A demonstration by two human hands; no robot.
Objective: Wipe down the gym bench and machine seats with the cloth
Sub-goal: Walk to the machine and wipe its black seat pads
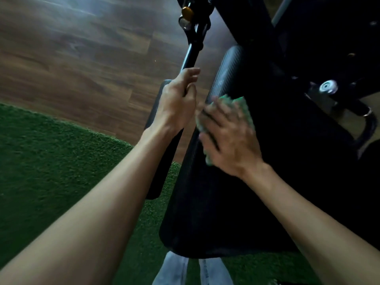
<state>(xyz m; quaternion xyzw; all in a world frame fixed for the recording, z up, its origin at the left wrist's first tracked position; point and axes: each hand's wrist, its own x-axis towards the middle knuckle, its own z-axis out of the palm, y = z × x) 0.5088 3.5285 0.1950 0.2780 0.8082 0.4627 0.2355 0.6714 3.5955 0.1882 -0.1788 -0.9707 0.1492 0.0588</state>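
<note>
A black padded machine seat (226, 202) fills the centre and right of the view, its textured edge facing left. My right hand (228, 136) presses a green cloth (243, 108) flat against the pad's upper part; the hand is blurred and covers most of the cloth. My left hand (178, 101) is wrapped around a black bar (192, 54) of the machine, just left of the pad. A narrow black pad (156, 182) hangs below that bar, partly behind my left forearm.
A gold knob (187, 11) and a chrome fitting sit high on the bar. Black frame parts with a silver bolt (328, 86) stand to the right. Wood-look flooring (72, 58) lies behind, green turf (51, 161) below. Light jeans (176, 270) show at the bottom edge.
</note>
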